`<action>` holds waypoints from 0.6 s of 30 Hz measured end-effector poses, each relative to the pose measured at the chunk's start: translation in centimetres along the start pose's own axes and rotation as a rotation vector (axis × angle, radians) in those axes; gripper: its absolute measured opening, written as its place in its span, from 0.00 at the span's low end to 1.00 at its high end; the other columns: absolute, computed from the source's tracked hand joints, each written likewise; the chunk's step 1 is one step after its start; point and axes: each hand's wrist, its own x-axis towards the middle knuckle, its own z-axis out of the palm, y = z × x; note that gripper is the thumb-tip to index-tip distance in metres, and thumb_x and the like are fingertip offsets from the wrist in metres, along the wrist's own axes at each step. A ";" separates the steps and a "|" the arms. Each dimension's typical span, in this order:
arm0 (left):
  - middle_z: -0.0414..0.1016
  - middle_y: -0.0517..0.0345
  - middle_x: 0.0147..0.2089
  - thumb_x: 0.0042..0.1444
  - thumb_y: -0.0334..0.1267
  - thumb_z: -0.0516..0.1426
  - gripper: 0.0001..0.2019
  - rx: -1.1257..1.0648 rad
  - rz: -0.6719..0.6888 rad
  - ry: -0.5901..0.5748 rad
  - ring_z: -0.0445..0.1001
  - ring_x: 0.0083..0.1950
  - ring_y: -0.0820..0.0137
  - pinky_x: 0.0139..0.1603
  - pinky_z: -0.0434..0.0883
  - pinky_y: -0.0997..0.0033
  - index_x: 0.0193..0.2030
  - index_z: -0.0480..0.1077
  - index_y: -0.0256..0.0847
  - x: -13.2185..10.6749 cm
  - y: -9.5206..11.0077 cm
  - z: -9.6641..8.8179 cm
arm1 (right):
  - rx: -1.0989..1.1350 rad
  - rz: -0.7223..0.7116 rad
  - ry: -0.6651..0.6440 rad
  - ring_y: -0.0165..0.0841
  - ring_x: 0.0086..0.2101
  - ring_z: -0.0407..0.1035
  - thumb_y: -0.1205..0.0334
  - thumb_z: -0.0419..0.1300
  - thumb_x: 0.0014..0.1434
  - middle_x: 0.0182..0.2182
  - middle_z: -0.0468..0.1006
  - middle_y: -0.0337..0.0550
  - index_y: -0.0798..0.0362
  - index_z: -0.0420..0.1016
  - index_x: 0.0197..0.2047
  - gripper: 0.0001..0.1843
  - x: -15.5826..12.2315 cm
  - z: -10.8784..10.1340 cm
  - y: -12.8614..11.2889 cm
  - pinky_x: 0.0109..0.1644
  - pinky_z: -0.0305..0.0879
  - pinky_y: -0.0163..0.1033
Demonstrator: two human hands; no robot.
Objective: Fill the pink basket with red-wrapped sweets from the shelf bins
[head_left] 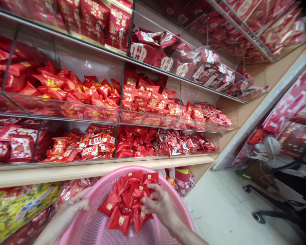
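Observation:
A pink plastic basket [97, 234] with perforated walls is in front of me, below the shelves. In it lies a pile of small red candy packets [121, 217] with gold print. My left hand [78, 206] grips the basket's left rim, its fingertips curled over the edge. Inside the basket, my right hand [159, 202] is at the right side of the pile, with bent fingers apart and fingertips against the packets. I see no single packet clearly pinched between them.
Shelves with clear dividers hold many red packets [136, 141] above the basket. A wooden ledge [66, 172] runs behind its rim. Yellow bags [20, 211] are at lower left. A wheeled chair base [267, 204] stands on the tiled floor [226, 211] at right.

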 end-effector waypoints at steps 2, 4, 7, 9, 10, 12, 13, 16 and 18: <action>0.80 0.61 0.26 0.29 0.27 0.55 0.31 0.005 -0.004 -0.038 0.77 0.31 0.57 0.28 0.72 0.66 0.47 0.73 0.43 0.1 0.1 -0.2 | -0.119 -0.017 0.012 0.30 0.17 0.69 0.46 0.69 0.35 0.21 0.66 0.29 0.51 0.62 0.44 0.35 0.2 -0.2 0.6 0.19 0.61 0.33; 0.80 0.61 0.26 0.28 0.27 0.56 0.31 0.018 0.000 -0.058 0.76 0.31 0.57 0.28 0.72 0.67 0.46 0.74 0.42 0.1 0.3 -0.5 | -0.269 -0.071 0.020 0.28 0.14 0.65 0.46 0.65 0.42 0.21 0.64 0.30 0.51 0.63 0.45 0.30 0.2 -0.5 1.1 0.15 0.55 0.31; 0.80 0.62 0.25 0.28 0.27 0.56 0.29 0.033 0.026 -0.079 0.76 0.32 0.57 0.30 0.72 0.68 0.44 0.75 0.43 0.0 0.5 -0.7 | -0.562 -0.245 0.032 0.27 0.15 0.62 0.49 0.60 0.50 0.18 0.64 0.31 0.49 0.68 0.46 0.21 -0.2 -1.1 1.5 0.16 0.52 0.31; 0.79 0.62 0.24 0.28 0.28 0.55 0.28 0.041 0.048 -0.098 0.76 0.31 0.57 0.29 0.71 0.67 0.42 0.75 0.44 -0.1 0.5 -0.7 | -0.743 -0.355 0.048 0.29 0.18 0.63 0.52 0.59 0.52 0.17 0.66 0.33 0.47 0.69 0.47 0.19 -0.6 -1.4 1.2 0.19 0.53 0.32; 0.78 0.62 0.23 0.28 0.28 0.55 0.27 0.046 0.060 -0.106 0.75 0.30 0.57 0.28 0.70 0.67 0.41 0.76 0.44 -0.1 0.5 -0.6 | -0.819 -0.392 0.056 0.30 0.19 0.64 0.52 0.59 0.52 0.17 0.67 0.34 0.47 0.70 0.46 0.18 -0.8 -1.5 0.7 0.21 0.53 0.32; 0.76 0.62 0.19 0.28 0.29 0.55 0.23 0.059 0.091 -0.114 0.74 0.27 0.59 0.28 0.69 0.67 0.37 0.76 0.44 0.1 0.3 -0.7 | -0.941 -0.444 0.069 0.31 0.19 0.63 0.51 0.59 0.53 0.17 0.69 0.35 0.48 0.71 0.45 0.17 -0.9 -1.2 -0.8 0.22 0.52 0.33; 0.74 0.63 0.17 0.29 0.30 0.55 0.21 0.065 0.109 -0.113 0.72 0.26 0.59 0.28 0.69 0.67 0.35 0.77 0.44 0.2 0.2 -0.7 | -0.991 -0.475 0.070 0.31 0.19 0.63 0.50 0.57 0.54 0.16 0.69 0.35 0.48 0.72 0.43 0.16 -0.7 -0.9 -1.8 0.22 0.51 0.33; 0.71 0.65 0.16 0.30 0.31 0.56 0.18 0.078 0.154 -0.101 0.68 0.23 0.64 0.29 0.66 0.69 0.32 0.77 0.44 0.8 -0.3 -1.0 | -1.054 -0.638 0.057 0.30 0.20 0.62 0.54 0.53 0.59 0.18 0.68 0.35 0.49 0.71 0.42 0.12 1.3 0.9 -5.7 0.25 0.54 0.34; 0.68 0.66 0.15 0.31 0.32 0.56 0.17 0.094 0.183 -0.080 0.65 0.22 0.67 0.30 0.64 0.71 0.32 0.77 0.42 1.3 -0.8 -1.3 | -1.049 -0.748 0.018 0.30 0.24 0.65 0.60 0.51 0.59 0.24 0.71 0.37 0.50 0.69 0.45 0.12 3.7 2.4 -8.2 0.29 0.58 0.33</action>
